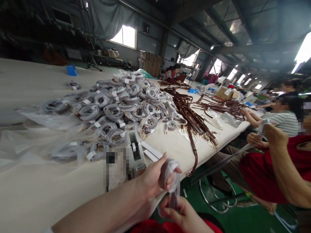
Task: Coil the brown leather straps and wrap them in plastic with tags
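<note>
A strap in translucent plastic wrap (pixel 173 165) is wound into a coil around the fingers of my left hand (pixel 152 179), which is closed on it. Below the coil, my right hand (pixel 183 212) pinches the strap's hanging tail. Both hands are in front of the table's near edge. Just beyond them a grey tape dispenser (pixel 132 147) stands on the table, with white paper strips (pixel 152 151) beside it. A large heap of coiled, wrapped straps (pixel 121 106) with white bands and metal clips lies behind the dispenser.
Brown straps with metal clips (pixel 191 118) are spread along the white table (pixel 167 142); one hangs over its edge. At right, a co-worker's hands (pixel 274 136) hold a similar wrapped strap. A metal-legged stool (pixel 202 194) stands below. Loose plastic (pixel 14 145) lies at left.
</note>
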Tool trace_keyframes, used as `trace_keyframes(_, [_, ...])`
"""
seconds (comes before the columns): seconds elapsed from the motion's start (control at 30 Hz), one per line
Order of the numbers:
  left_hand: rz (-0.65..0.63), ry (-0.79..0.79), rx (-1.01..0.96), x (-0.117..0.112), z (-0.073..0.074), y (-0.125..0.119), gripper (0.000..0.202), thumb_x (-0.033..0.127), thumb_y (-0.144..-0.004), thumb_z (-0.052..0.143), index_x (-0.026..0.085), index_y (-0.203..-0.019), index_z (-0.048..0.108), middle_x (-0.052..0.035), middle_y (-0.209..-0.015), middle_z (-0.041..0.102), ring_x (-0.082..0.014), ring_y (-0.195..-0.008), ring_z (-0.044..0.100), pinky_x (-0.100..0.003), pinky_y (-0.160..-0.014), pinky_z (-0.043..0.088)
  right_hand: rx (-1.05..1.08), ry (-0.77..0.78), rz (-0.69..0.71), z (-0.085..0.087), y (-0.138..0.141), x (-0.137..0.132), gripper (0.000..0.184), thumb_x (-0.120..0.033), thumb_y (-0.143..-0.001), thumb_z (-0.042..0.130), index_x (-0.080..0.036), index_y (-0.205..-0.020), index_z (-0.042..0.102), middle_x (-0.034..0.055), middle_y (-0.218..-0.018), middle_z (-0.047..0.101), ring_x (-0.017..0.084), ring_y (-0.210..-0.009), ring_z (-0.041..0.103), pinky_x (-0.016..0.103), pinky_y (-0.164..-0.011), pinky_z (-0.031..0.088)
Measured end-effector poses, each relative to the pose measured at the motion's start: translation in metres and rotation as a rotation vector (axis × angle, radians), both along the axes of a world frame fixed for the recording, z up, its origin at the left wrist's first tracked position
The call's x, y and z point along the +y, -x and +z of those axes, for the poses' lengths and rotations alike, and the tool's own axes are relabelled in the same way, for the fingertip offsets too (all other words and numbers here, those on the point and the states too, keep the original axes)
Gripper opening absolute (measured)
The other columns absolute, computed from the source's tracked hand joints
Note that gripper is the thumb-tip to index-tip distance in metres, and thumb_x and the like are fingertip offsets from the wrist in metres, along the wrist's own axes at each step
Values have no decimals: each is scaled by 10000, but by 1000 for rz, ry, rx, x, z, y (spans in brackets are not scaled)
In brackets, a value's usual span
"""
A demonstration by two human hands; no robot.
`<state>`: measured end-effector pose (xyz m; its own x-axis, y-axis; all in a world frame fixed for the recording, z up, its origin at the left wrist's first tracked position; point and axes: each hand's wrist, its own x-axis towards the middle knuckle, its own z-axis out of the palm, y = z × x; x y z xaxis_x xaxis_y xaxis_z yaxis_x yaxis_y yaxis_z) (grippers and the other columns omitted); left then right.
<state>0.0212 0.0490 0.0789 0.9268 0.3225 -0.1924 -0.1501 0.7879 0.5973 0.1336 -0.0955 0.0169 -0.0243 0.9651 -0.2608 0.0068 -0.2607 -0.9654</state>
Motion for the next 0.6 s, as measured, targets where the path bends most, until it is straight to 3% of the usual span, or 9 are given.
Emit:
trace_keyframes(0.17, [143,18,-66,8,11,3,564,559,-968,379,68,-1031,649,-47,-664,573,-135,-577,544,-250,-593,445,252,33,-59,-9,6,-3,388,-435,-749,799,-160,-966,635,13,-722,665,119,-635,600,241,-624,479])
trace_keyframes(0.27, [289,-105,-72,9,8,4,534,551,-966,407,88,-1160,590,-70,-785,617,-169,-707,597,-314,-731,492,298,29,-65,-9,7,-2,428,-416,-723,826,-161,-1002,626,24,-738,688,112,-616,619,223,-585,478])
trace_keyframes(0.33, [388,-373,-23,8,1,6,545,549,-985,356,116,-1260,540,-92,-881,643,-197,-809,618,-366,-830,496,327,59,-73,-7,6,-2,436,-415,-741,812,-155,-1033,618,26,-712,694,109,-575,626,202,-534,466])
trace_keyframes(0.43, [444,-1095,71,1,-16,10,545,508,-1000,313,128,-1336,511,-170,-1131,643,-264,-1033,605,-435,-984,439,355,70,-86,4,3,-4,441,-396,-763,795,-146,-1071,602,20,-676,697,92,-483,606,166,-450,440])
trace_keyframes(0.53, [361,-1751,22,-7,-34,12,590,456,-987,337,49,-1401,444,-250,-1309,566,-341,-1223,524,-493,-1070,363,386,81,-87,19,-4,-8,428,-374,-731,819,-136,-1007,595,16,-640,698,64,-396,558,129,-385,409])
trace_keyframes(0.6, [283,-1950,-21,-8,-42,11,671,494,-976,336,-8,-1417,404,-293,-1315,552,-383,-1252,501,-522,-1064,357,419,137,-68,27,-11,-12,418,-378,-712,828,-127,-953,597,19,-584,687,68,-364,548,123,-359,408])
